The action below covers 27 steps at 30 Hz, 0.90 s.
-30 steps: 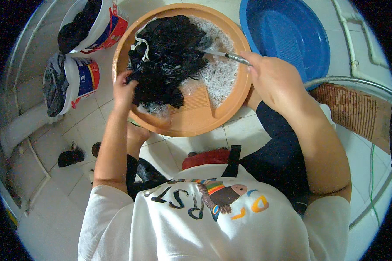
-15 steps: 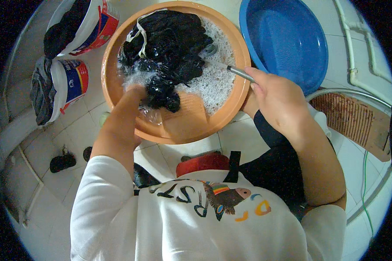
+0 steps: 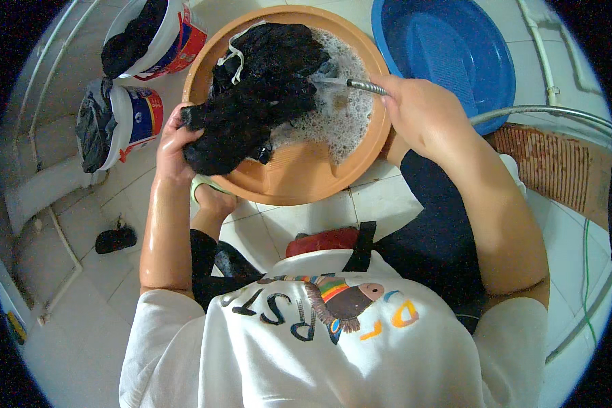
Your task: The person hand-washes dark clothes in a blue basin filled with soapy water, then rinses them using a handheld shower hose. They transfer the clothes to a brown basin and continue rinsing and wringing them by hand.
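Observation:
A wet black garment (image 3: pixel 228 129) with a white drawstring (image 3: pixel 236 60) lies across the left and middle of a round orange basin (image 3: pixel 292 195). My left hand (image 3: pixel 175 151) is at the basin's left rim, its fingers closed around one end of the cloth, which is raised above the water. In my right hand (image 3: pixel 425 115), over the right rim, is a flexible metal hose (image 3: pixel 367 86). Water runs leftward from its tip toward the garment. White suds (image 3: pixel 350 71) cover the water on the right side. Ridges show on the basin's near inner slope.
A blue basin (image 3: pixel 486 68) stands at the far right, with the hose looping past it. Beside that lies a ribbed brown board (image 3: pixel 547 166). Two white buckets (image 3: pixel 177 47) holding dark cloth stand at left. Near my legs is a red seat-like object (image 3: pixel 321 242).
My left hand has come up out of the suds and moved left, lifting one end of the black garment to the rim. The right hand still holds the running hose, slightly higher.

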Each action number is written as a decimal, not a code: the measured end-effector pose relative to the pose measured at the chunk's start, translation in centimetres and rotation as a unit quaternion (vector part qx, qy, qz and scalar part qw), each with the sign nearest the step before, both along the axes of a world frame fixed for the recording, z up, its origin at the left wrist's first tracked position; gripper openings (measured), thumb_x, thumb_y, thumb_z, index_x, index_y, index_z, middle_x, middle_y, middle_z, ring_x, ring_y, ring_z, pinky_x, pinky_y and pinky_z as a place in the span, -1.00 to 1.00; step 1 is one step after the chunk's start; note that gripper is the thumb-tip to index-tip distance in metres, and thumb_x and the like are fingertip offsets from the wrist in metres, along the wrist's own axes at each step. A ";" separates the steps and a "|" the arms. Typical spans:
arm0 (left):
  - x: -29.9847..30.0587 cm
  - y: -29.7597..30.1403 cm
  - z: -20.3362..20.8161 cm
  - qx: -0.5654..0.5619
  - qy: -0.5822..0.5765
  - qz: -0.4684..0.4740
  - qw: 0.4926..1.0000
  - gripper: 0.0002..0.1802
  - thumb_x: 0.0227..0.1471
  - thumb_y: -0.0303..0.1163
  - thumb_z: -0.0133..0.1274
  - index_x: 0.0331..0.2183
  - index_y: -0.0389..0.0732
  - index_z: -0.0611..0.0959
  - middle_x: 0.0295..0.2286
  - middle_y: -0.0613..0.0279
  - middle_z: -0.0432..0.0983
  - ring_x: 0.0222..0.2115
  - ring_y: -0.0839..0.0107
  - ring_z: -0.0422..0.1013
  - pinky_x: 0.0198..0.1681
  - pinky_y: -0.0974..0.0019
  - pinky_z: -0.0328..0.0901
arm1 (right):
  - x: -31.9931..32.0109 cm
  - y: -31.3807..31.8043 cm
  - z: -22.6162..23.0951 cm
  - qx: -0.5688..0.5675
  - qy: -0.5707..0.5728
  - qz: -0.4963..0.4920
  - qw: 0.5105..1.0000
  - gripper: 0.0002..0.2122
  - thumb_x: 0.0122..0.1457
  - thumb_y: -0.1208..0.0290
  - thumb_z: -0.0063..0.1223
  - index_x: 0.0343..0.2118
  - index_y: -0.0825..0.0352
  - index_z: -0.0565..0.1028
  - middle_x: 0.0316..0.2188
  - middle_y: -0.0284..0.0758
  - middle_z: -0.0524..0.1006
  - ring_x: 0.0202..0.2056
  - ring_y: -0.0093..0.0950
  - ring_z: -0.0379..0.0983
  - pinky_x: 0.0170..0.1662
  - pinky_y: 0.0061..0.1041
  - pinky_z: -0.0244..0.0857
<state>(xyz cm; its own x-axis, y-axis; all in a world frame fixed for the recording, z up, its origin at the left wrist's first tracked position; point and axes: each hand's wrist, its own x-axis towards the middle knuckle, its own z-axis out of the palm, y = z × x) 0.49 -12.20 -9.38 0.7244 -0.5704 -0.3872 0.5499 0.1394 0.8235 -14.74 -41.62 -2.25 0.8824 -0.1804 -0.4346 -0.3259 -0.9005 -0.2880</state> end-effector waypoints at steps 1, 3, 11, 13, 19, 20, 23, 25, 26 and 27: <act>-0.6 -0.3 1.6 -0.035 0.032 -0.034 0.998 -0.62 -0.45 -0.59 -0.05 -0.37 -0.26 0.42 -0.38 0.15 0.40 -0.35 0.35 0.34 -0.19 0.37 0.24 | 0.0 0.0 0.0 -0.001 0.000 -0.003 1.000 -0.74 0.07 0.40 -0.27 -0.16 0.26 0.34 -0.40 -0.09 0.44 -0.33 -0.15 0.35 -0.27 -0.27 0.23; -1.7 -0.2 2.7 0.003 0.008 -0.073 0.997 -0.62 -0.46 -0.59 -0.05 -0.38 -0.26 0.42 -0.38 0.16 0.40 -0.34 0.37 0.34 -0.20 0.38 0.24 | 0.0 0.0 0.0 -0.004 -0.003 -0.005 1.000 -0.73 0.07 0.40 -0.27 -0.16 0.25 0.34 -0.39 -0.09 0.44 -0.33 -0.15 0.35 -0.26 -0.27 0.23; -6.8 -3.8 -0.5 0.147 0.159 -0.111 0.970 -0.63 -0.33 -0.59 -0.11 -0.31 -0.19 0.43 -0.44 0.15 0.39 -0.50 0.30 0.39 -0.53 0.21 0.38 | -0.4 -0.7 -0.2 0.001 -0.004 0.004 1.000 -0.73 0.07 0.39 -0.27 -0.15 0.24 0.34 -0.35 -0.11 0.43 -0.29 -0.16 0.34 -0.24 -0.29 0.22; -8.1 -3.2 -5.6 0.223 0.135 -0.103 0.960 -0.63 -0.26 -0.49 -0.03 -0.26 -0.21 0.42 -0.39 0.11 0.38 -0.40 0.26 0.37 -0.34 0.19 0.32 | -0.6 -0.7 -0.3 0.006 -0.002 0.004 1.000 -0.73 0.07 0.39 -0.27 -0.15 0.24 0.34 -0.35 -0.11 0.43 -0.29 -0.16 0.33 -0.24 -0.29 0.22; -12.7 -5.1 -11.9 0.500 -0.439 -0.344 0.663 -0.35 -0.30 0.04 0.07 -0.07 0.19 0.35 0.09 -0.01 -0.27 0.05 -0.23 -0.29 -0.07 -0.33 -0.15 | -0.6 -1.1 -0.7 0.032 -0.022 -0.003 0.999 -0.73 0.06 0.39 -0.26 -0.16 0.25 0.34 -0.37 -0.10 0.43 -0.31 -0.15 0.34 -0.26 -0.29 0.22; -13.1 -5.6 -11.8 0.509 -0.443 -0.380 0.633 -0.30 -0.35 0.10 0.08 -0.07 0.23 0.34 0.10 0.03 -0.33 0.06 -0.23 -0.37 -0.08 -0.39 -0.20 | -0.7 -1.2 -0.9 0.034 -0.026 -0.003 0.999 -0.73 0.06 0.39 -0.26 -0.16 0.25 0.34 -0.38 -0.09 0.43 -0.31 -0.15 0.34 -0.27 -0.30 0.22; -13.3 -6.0 -13.2 0.504 -0.494 -0.352 0.615 -0.34 -0.48 0.10 0.14 -0.19 0.19 0.45 0.02 0.10 -0.04 0.02 -0.12 -0.16 -0.11 -0.29 -0.05 | -1.0 -1.4 -1.0 0.048 -0.041 -0.011 0.998 -0.73 0.06 0.39 -0.24 -0.15 0.24 0.34 -0.38 -0.09 0.43 -0.32 -0.14 0.34 -0.28 -0.30 0.22; -12.3 -5.3 -15.6 0.464 -0.568 -0.280 0.619 -0.47 -0.52 0.00 0.17 -0.32 0.15 0.51 -0.12 0.20 0.17 -0.09 0.02 0.04 -0.16 -0.12 0.05 | -0.7 -1.7 -0.8 0.051 -0.027 -0.029 0.998 -0.73 0.06 0.39 -0.23 -0.15 0.23 0.34 -0.38 -0.09 0.43 -0.32 -0.14 0.34 -0.28 -0.30 0.22; -11.4 -5.2 -16.1 0.437 -0.574 -0.269 0.638 -0.52 -0.51 -0.04 0.17 -0.36 0.13 0.52 -0.20 0.21 0.24 -0.16 0.06 0.12 -0.18 -0.01 0.07 | -0.5 -1.7 -0.7 0.047 -0.001 -0.045 0.998 -0.73 0.06 0.40 -0.23 -0.15 0.23 0.34 -0.38 -0.10 0.43 -0.32 -0.14 0.34 -0.28 -0.30 0.22; -10.9 -5.4 -16.7 0.468 -0.538 -0.302 0.633 -0.53 -0.52 -0.05 0.17 -0.38 0.11 0.53 -0.24 0.21 0.26 -0.19 0.08 0.15 -0.20 0.03 0.08 | -0.3 -1.7 -0.8 0.042 0.025 -0.061 0.997 -0.73 0.06 0.40 -0.22 -0.15 0.23 0.34 -0.38 -0.10 0.43 -0.32 -0.14 0.34 -0.29 -0.30 0.22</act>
